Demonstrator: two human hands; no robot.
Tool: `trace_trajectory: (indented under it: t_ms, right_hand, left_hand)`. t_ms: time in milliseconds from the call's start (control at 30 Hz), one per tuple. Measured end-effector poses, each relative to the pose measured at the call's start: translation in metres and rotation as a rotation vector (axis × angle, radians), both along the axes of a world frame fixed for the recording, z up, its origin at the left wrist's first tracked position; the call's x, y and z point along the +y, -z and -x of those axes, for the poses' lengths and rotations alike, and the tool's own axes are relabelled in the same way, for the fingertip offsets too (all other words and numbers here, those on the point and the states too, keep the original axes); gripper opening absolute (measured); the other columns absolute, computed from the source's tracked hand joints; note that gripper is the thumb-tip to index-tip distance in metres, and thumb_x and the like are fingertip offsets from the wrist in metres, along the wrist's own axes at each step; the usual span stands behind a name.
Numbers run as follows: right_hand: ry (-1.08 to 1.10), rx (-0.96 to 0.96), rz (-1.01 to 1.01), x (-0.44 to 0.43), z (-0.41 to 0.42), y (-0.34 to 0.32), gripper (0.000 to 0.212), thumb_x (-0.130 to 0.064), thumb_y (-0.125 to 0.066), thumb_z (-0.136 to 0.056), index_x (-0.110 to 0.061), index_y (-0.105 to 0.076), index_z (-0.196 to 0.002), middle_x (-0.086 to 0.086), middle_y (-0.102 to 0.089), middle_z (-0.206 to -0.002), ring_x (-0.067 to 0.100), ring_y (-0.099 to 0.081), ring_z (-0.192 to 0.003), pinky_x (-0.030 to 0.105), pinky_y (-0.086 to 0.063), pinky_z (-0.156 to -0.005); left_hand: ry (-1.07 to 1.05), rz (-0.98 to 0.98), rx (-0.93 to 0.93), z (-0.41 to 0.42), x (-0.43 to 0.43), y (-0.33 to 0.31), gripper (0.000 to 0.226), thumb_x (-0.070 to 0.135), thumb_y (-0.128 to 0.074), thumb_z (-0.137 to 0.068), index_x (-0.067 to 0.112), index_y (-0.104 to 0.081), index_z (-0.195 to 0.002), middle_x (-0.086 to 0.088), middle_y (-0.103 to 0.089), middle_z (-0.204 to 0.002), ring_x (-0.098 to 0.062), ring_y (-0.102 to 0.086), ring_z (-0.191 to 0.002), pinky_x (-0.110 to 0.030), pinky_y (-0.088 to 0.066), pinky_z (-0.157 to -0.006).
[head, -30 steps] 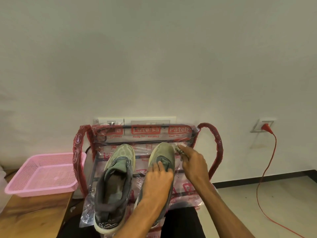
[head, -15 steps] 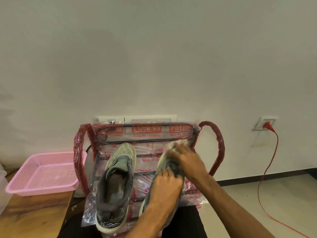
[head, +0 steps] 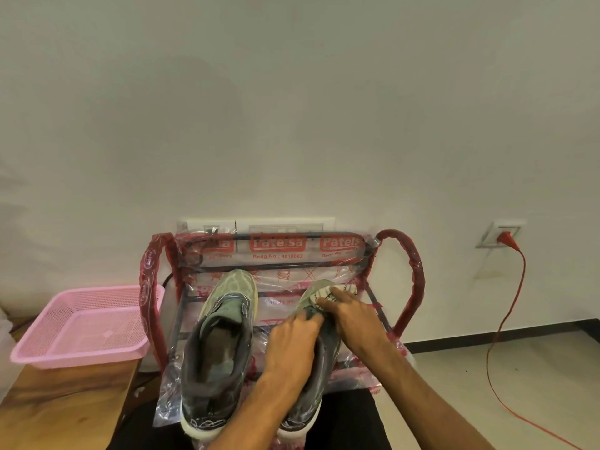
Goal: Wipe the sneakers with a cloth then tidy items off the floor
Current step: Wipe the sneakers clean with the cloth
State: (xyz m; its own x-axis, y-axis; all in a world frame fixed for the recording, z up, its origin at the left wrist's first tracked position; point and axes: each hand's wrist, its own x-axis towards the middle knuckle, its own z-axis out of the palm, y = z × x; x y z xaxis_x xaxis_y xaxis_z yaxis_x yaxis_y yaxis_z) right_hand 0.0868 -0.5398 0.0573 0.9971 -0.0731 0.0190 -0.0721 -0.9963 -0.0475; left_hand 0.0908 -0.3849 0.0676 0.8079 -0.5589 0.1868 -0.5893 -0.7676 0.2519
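Observation:
Two grey-green sneakers stand side by side on a plastic-wrapped red shoe rack (head: pixel 412 274), toes toward the wall. The left sneaker (head: pixel 220 339) is untouched. My left hand (head: pixel 292 349) grips the right sneaker (head: pixel 319 375) over its tongue and opening, holding it steady. My right hand (head: pixel 352 316) presses a white patterned cloth (head: pixel 329 292) onto that sneaker's toe, fingers curled over the cloth. Most of the right sneaker's upper is hidden under both hands.
A pink plastic basket (head: pixel 81 326) sits on a wooden table (head: pixel 61 407) at the left. A red cable (head: pixel 506 323) runs from a wall socket (head: pixel 501 235) down across the tiled floor at the right. A switch panel is on the wall behind the rack.
My right hand brought the cloth from beside the toe onto the toe of the right sneaker. The left hand slid back over the sneaker's opening, and the sneaker shifted slightly.

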Motion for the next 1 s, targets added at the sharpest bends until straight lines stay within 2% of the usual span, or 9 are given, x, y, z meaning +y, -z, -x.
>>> trace_trajectory:
  t_ms: [100, 200, 367, 500, 567, 667, 767, 900, 1000]
  right_hand:
    - [0.061, -0.051, -0.066, -0.004, 0.003, 0.007, 0.05, -0.02, -0.05, -0.099, -0.04, -0.04, -0.144, 0.0, -0.027, -0.159, 0.026, -0.033, -0.142, 0.041, -0.037, -0.111]
    - [0.104, -0.124, -0.215, -0.005, 0.008, 0.008, 0.041, -0.025, -0.048, -0.101, -0.038, -0.048, -0.139, 0.0, -0.034, -0.155, 0.026, -0.04, -0.138, 0.04, -0.038, -0.111]
    - [0.136, -0.36, -0.599, -0.012, 0.012, 0.008, 0.039, -0.015, -0.053, -0.099, -0.034, -0.058, -0.132, -0.004, -0.052, -0.142, 0.019, -0.051, -0.128, 0.039, -0.047, -0.104]
    - [0.245, -0.555, -0.78, -0.018, 0.01, -0.002, 0.038, -0.011, -0.056, -0.097, -0.032, -0.061, -0.129, -0.003, -0.057, -0.137, 0.018, -0.053, -0.126, 0.033, -0.045, -0.104]
    - [0.261, -0.605, -0.734, -0.019, 0.011, -0.008, 0.04, -0.01, -0.056, -0.097, -0.031, -0.06, -0.13, -0.003, -0.054, -0.14, 0.018, -0.052, -0.128, 0.033, -0.044, -0.103]
    - [0.274, -0.583, -0.521, -0.024, 0.011, -0.013, 0.041, -0.009, -0.056, -0.096, -0.028, -0.059, -0.132, 0.003, -0.049, -0.145, 0.026, -0.051, -0.129, 0.042, -0.047, -0.101]
    - [0.225, -0.379, -0.354, -0.024, 0.014, -0.013, 0.045, -0.01, -0.053, -0.098, -0.029, -0.052, -0.138, 0.004, -0.038, -0.153, 0.027, -0.038, -0.139, 0.047, -0.041, -0.109]
    - [0.087, -0.27, -0.368, -0.015, 0.03, -0.005, 0.045, -0.019, -0.054, -0.099, -0.033, -0.048, -0.141, 0.0, -0.028, -0.158, 0.024, -0.024, -0.146, 0.049, -0.032, -0.114]
    - [0.096, -0.26, -0.235, -0.031, 0.027, -0.007, 0.047, -0.021, -0.059, -0.096, -0.033, -0.049, -0.141, 0.002, -0.032, -0.156, 0.026, -0.031, -0.143, 0.048, -0.038, -0.111]
  left_hand:
    - [-0.11, -0.009, 0.058, -0.006, 0.011, -0.005, 0.052, 0.003, -0.047, -0.089, 0.025, -0.04, -0.136, -0.003, -0.057, -0.126, -0.026, -0.057, -0.112, -0.036, -0.045, -0.083]
    - [-0.144, -0.051, 0.129, -0.004, 0.018, -0.01, 0.043, 0.003, -0.043, -0.091, 0.018, -0.044, -0.131, -0.006, -0.062, -0.12, -0.029, -0.058, -0.111, -0.037, -0.043, -0.082]
    - [-0.119, 0.0, 0.011, 0.007, 0.009, -0.035, 0.041, 0.0, -0.042, -0.091, 0.016, -0.047, -0.129, -0.005, -0.06, -0.125, -0.028, -0.057, -0.112, -0.036, -0.042, -0.081]
    - [-0.041, 0.044, -0.061, 0.016, -0.002, -0.035, 0.047, 0.0, -0.062, -0.08, 0.012, -0.056, -0.126, -0.005, -0.059, -0.131, -0.024, -0.058, -0.118, -0.036, -0.051, -0.085]
    - [0.014, 0.041, -0.047, 0.021, -0.008, -0.027, 0.055, 0.004, -0.087, -0.051, 0.011, -0.072, -0.103, -0.006, -0.072, -0.106, -0.02, -0.069, -0.097, -0.033, -0.057, -0.071]
    - [0.079, 0.03, -0.05, 0.028, -0.018, -0.016, 0.063, 0.007, -0.093, -0.023, 0.011, -0.076, -0.084, -0.005, -0.075, -0.085, -0.018, -0.072, -0.078, -0.029, -0.058, -0.056]
    - [0.097, 0.028, -0.067, 0.031, -0.022, -0.016, 0.056, 0.007, -0.093, -0.027, 0.012, -0.076, -0.08, -0.004, -0.074, -0.081, -0.016, -0.072, -0.074, -0.028, -0.056, -0.05]
    - [0.063, 0.049, -0.051, 0.022, -0.017, -0.023, 0.041, 0.006, -0.091, -0.04, 0.017, -0.073, -0.075, 0.001, -0.072, -0.075, -0.014, -0.068, -0.065, -0.026, -0.052, -0.047]
    - [0.111, 0.037, -0.017, 0.027, -0.015, -0.027, 0.034, 0.005, -0.076, -0.069, 0.017, -0.072, -0.1, 0.0, -0.072, -0.1, -0.015, -0.068, -0.089, -0.028, -0.054, -0.068]
